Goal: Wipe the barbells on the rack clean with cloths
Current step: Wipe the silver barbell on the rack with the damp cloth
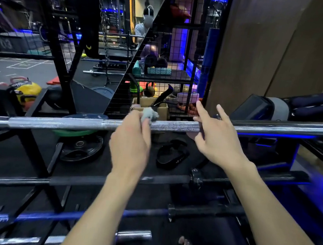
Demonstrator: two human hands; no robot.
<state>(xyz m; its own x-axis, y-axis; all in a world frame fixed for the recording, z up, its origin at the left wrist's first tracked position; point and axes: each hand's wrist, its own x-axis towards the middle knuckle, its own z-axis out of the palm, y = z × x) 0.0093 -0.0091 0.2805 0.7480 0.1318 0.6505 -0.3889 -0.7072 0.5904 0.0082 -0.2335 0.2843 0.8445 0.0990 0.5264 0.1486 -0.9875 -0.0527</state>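
Note:
A chrome barbell lies across the top of the rack, running from left to right. My left hand pinches a small grey cloth against the bar's knurled middle. My right hand rests against the bar a little to the right, with the index and middle fingers stretched out above it and the thumb under the bar. Lower in the rack lie a black barbell, a blue barbell and another chrome one.
Under the top bar, weight plates and a black strap lie on the floor. A cardboard box stands behind a wire mesh panel. A brown wall rises at right. Black rack uprights stand at left.

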